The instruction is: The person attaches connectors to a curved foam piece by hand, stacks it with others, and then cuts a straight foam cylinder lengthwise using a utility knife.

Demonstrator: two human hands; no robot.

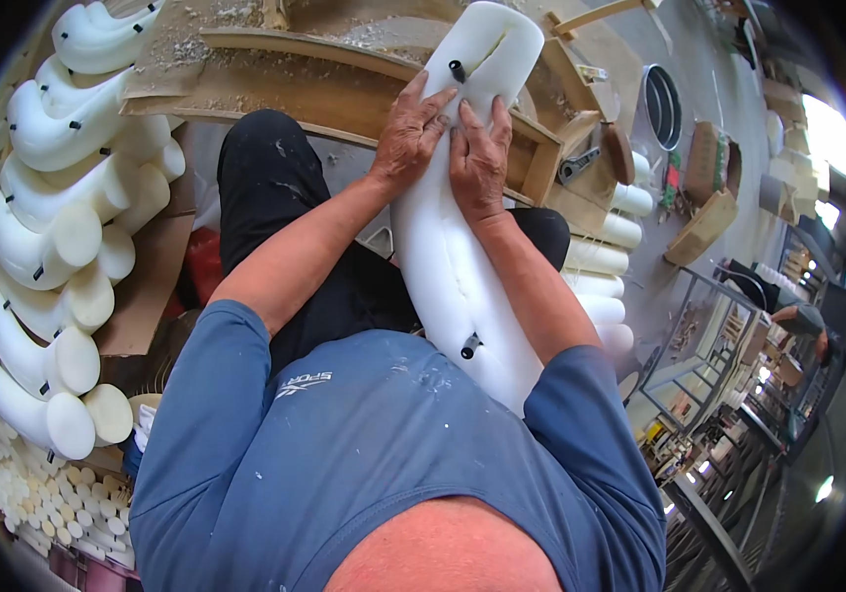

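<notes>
Our grip is loose and open: both hands lie on one long white piece [448, 252], fingers extended rather than curled around it. Going left to right, we see at least seven curved white pieces [73, 118] stacked in a column, with small black pegs in them, and many smaller pale rounds [73, 498] lower down. Next, one worktop [171, 69] holds scattered shavings, and one red object [203, 261] sits below it. Our left hand [408, 138] covers the left edge of the long piece, its fingertips reaching in just below the upper of two black pegs [458, 71]. Our right hand [480, 163] lies close beside it, fingers pointing up towards the piece's wide end, where one split shows. The piece runs down between our forearms to our torso, its second peg near the bottom. Further right, one dark-handled tool [578, 166] lies by the wooden frame [541, 168], above at least six pale cylinders [620, 231]. Beyond them we see one round metal hoop [661, 107], one brown box [707, 158] and one other person [800, 321].
</notes>
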